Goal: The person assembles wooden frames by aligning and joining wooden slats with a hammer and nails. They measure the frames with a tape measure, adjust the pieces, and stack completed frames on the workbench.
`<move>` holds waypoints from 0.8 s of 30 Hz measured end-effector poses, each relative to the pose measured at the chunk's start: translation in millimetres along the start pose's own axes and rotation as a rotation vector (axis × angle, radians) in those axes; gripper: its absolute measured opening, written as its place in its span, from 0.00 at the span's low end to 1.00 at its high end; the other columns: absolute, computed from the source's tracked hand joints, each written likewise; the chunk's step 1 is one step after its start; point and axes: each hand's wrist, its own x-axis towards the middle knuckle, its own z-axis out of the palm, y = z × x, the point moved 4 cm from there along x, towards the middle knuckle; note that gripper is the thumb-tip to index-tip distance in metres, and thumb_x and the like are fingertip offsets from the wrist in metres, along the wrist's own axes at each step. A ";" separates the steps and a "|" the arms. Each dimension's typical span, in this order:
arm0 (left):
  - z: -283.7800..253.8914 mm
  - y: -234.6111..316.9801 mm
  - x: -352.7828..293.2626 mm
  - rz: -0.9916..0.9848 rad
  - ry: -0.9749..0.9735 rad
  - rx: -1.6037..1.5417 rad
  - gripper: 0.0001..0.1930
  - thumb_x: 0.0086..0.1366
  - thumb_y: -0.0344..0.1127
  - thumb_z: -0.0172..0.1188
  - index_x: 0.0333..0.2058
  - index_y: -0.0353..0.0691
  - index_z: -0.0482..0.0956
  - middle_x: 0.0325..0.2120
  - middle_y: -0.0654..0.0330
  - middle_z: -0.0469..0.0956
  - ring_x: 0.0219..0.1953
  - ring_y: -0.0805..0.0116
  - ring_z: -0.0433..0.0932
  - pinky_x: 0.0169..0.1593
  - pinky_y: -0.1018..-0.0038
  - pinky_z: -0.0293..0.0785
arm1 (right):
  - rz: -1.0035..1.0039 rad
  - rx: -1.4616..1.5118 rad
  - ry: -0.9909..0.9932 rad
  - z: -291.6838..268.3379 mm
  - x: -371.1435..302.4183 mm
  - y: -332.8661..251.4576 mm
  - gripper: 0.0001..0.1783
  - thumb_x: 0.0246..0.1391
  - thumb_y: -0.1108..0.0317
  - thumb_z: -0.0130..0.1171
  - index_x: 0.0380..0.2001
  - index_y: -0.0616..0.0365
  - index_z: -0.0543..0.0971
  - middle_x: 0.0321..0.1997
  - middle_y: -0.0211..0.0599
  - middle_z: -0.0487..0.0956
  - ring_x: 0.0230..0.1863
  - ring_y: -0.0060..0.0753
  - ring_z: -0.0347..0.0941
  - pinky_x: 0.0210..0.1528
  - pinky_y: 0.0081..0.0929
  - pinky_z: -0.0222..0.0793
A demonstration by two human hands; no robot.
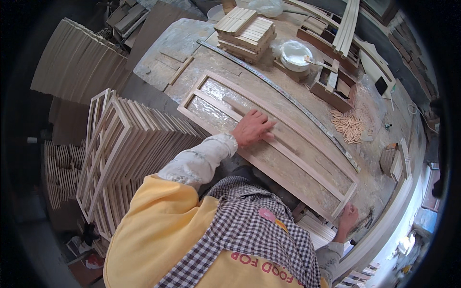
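Note:
A long pale wooden frame (283, 109) with a middle rail lies slantwise on the workbench before me. My left hand (253, 128) is over its middle rail, fingers bent and closed, the tips smeared by motion. Blurred brownish streaks show on either side of that hand; what it holds, if anything, I cannot make out. By the frame's near right corner is my right hand (348, 218), its fingers curled in beside the end rail. Whether they grip the wood cannot be seen.
Many similar frames (122, 129) stand stacked at left. Beyond the work lie a long metal ruler (283, 93), stacked wood strips (245, 29), a white tub (295, 56) with a brush, a wooden box (331, 89) and a heap of dowels (350, 126). Clear plastic sheeting covers parts of the workbench (163, 79).

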 end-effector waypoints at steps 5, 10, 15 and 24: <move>-16.8 -46.0 -24.6 -0.311 0.285 0.160 0.23 0.64 0.36 0.60 0.58 0.43 0.73 0.57 0.53 0.73 0.61 0.53 0.70 0.66 0.53 0.57 | 0.128 0.320 0.038 25.5 -0.7 4.0 0.23 0.61 0.51 0.67 0.40 0.64 0.78 0.36 0.43 0.80 0.38 0.36 0.76 0.44 0.33 0.73; -41.9 -132.5 -163.1 -0.930 0.288 0.406 0.28 0.61 0.30 0.57 0.62 0.41 0.70 0.58 0.51 0.73 0.64 0.53 0.68 0.64 0.50 0.57 | 0.266 0.432 -0.051 27.6 1.6 -2.5 0.21 0.61 0.53 0.68 0.37 0.64 0.79 0.34 0.35 0.80 0.34 0.26 0.74 0.41 0.27 0.72; -47.6 -157.9 -218.5 -0.965 0.123 0.562 0.34 0.59 0.26 0.56 0.67 0.44 0.65 0.57 0.54 0.73 0.61 0.57 0.69 0.63 0.54 0.57 | 0.331 0.427 -0.067 23.5 2.1 9.4 0.23 0.60 0.51 0.68 0.38 0.64 0.79 0.33 0.35 0.80 0.33 0.25 0.73 0.40 0.26 0.72; -43.1 -168.2 -224.9 -0.897 0.140 0.449 0.33 0.60 0.25 0.53 0.66 0.44 0.67 0.49 0.57 0.76 0.58 0.58 0.71 0.61 0.57 0.60 | 0.202 0.353 0.034 20.6 1.0 -1.9 0.24 0.59 0.49 0.69 0.36 0.62 0.77 0.32 0.32 0.79 0.32 0.23 0.71 0.39 0.25 0.71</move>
